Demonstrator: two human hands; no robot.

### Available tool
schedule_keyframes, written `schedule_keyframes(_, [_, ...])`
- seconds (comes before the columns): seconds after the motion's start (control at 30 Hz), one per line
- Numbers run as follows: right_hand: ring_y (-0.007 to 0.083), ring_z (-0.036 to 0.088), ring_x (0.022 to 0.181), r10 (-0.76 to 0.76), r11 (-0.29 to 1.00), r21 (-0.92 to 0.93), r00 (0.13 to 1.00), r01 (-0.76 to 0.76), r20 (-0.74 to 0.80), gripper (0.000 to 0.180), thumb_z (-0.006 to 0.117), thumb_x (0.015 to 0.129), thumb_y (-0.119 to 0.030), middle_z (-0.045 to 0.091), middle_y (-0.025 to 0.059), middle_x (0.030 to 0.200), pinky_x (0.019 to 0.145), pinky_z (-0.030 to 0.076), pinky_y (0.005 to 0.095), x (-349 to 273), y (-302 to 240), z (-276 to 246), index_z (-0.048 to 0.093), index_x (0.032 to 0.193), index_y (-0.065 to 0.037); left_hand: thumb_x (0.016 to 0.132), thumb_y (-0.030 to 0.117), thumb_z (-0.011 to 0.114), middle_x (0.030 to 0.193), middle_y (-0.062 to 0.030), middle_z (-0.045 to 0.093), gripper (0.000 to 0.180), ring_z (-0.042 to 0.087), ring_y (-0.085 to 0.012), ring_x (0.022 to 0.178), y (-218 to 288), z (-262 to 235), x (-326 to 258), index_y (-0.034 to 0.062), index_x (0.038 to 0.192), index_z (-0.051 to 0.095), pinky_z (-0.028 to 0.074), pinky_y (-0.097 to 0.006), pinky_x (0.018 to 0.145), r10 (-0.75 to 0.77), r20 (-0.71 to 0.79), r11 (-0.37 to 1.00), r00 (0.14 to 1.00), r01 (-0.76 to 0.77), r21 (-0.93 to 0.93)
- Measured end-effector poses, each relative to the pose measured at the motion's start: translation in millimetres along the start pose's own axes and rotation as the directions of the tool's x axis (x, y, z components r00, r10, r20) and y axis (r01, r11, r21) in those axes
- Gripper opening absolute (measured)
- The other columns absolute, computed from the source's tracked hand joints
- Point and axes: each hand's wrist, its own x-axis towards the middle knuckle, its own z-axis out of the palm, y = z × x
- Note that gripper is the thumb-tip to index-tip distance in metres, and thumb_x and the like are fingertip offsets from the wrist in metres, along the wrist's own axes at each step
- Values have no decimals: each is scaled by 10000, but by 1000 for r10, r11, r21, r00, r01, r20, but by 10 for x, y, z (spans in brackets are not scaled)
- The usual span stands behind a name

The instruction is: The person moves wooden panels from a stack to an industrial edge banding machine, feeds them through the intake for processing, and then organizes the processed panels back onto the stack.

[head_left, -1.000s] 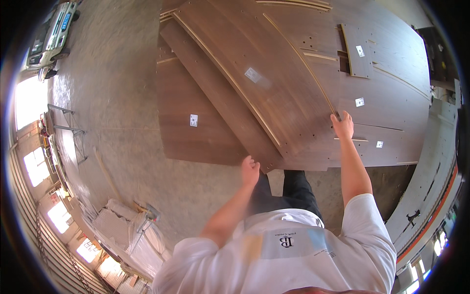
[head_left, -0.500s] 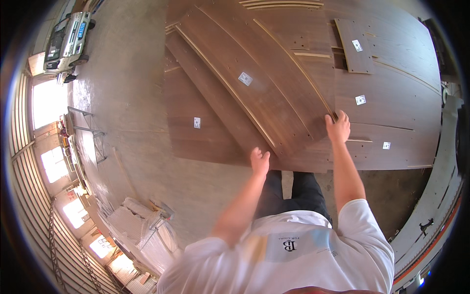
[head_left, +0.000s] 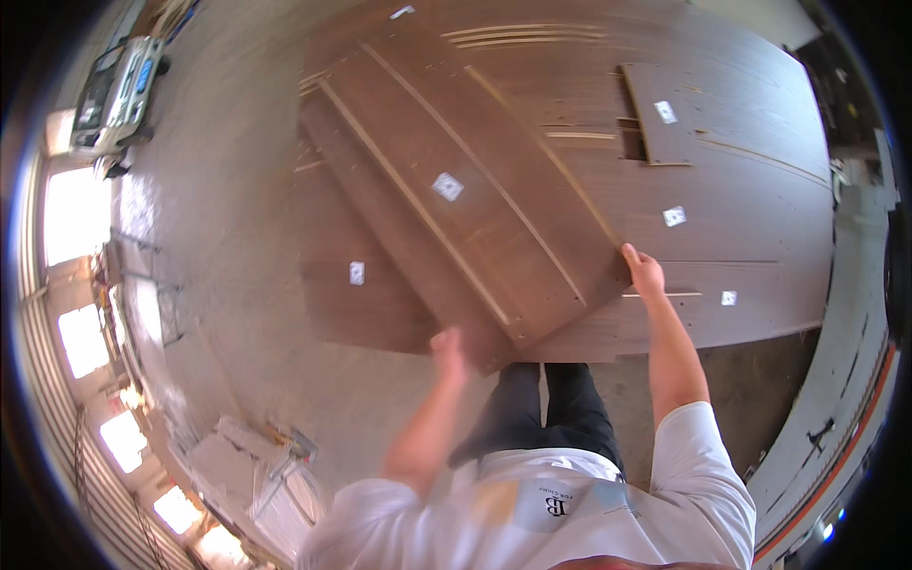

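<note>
My right hand [head_left: 645, 272] grips the near right corner of a long brown wood panel [head_left: 465, 223], with the thumb at the edge and the other fingers mostly out of sight. The panel lies slanted and has a pale groove along it and a white label. Another brown panel [head_left: 389, 217] shows from beneath its left side. Beside that lower panel's near end is my left hand [head_left: 448, 354], smeared by motion, so its fingers do not show clearly. Both panels rest on a broad layer of brown boards [head_left: 731, 199].
A short labelled board [head_left: 667, 138] lies at the far right of the stack. On the right stands a long white machine or bench [head_left: 817, 408]. At left are a parked vehicle [head_left: 123, 95], metal frames [head_left: 157, 285] and plastic-wrapped goods [head_left: 242, 465].
The slanted panel's near end has come toward me, with my right hand at its corner. My left hand has shifted left and nearer. The whole view has also shifted.
</note>
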Motion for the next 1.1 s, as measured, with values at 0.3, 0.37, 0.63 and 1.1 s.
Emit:
schedule_keyframes(0.3, [331, 691, 797, -76, 995, -77, 994, 70, -74, 652, 536, 921, -674, 704, 131, 755, 793, 508, 456, -358, 126, -368, 713, 799, -58, 962, 493, 681, 1405, -102, 567, 654, 562, -275, 1258, 280, 260, -69, 39, 1401, 509, 476, -465, 1059, -101, 116, 954, 988, 129, -272])
schedule_keyframes(0.37, [339, 684, 798, -48, 999, 4, 998, 49, -39, 642, 562, 917, -655, 700, 140, 756, 785, 507, 452, -343, 255, -463, 708, 787, -44, 961, 493, 683, 1423, -106, 558, 671, 554, -271, 1269, 277, 342, -134, 23, 1407, 508, 470, -458, 1066, -92, 104, 963, 990, 115, -243])
schedule_keyframes(0.63, [365, 654, 766, 20, 997, 74, 987, -9, -160, 609, 590, 919, -607, 674, 186, 740, 751, 501, 431, -192, 1224, -1019, 721, 829, -19, 961, 468, 696, 1271, -80, 624, 544, 553, -198, 1170, 313, 1313, -516, 21, 1259, 610, 443, -387, 1037, -22, 95, 996, 995, 30, -82])
schedule_keyframes(1.1, [268, 467, 597, 170, 954, 296, 908, -53, -384, 642, 628, 926, -621, 497, 145, 617, 607, 408, 406, 551, 3039, -2596, 644, 734, -8, 877, 326, 818, 1145, -74, 683, 532, 609, -166, 1001, 40, 3841, -1576, -42, 1222, 650, 490, -338, 875, 98, 214, 976, 972, -136, 171])
